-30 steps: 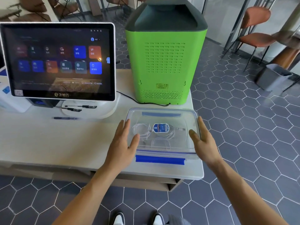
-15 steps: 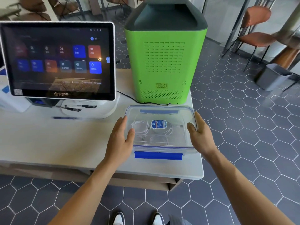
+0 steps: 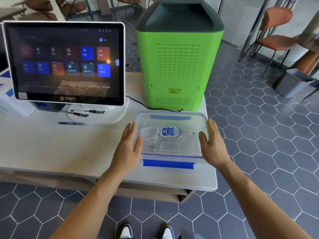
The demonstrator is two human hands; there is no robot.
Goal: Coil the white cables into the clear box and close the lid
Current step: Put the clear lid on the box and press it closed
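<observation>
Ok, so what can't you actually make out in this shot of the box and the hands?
All in the head view:
- The clear box side latches: covered by the left hand and right hand.
- White cables ends: hazy through the lid.
- Blue label text: too small.
- Far latch, clipped or not: blurred.

My bare left hand (image 3: 126, 149) and right hand (image 3: 213, 145) flank a clear, glossy plastic box (image 3: 198, 152) whose transparent lid (image 3: 170, 121) carries opaque blue plastic latches (image 3: 168, 164); smooth white rubbery-looking cables (image 3: 150, 135) show through it. The box sits on a matt, smooth white tabletop (image 3: 51, 149). Behind stands a bright green plastic appliance (image 3: 177, 69) with a perforated, satin-finished back and a matt dark grey top, beside a glossy glass-fronted touchscreen monitor (image 3: 65, 62) in a white plastic frame.
</observation>
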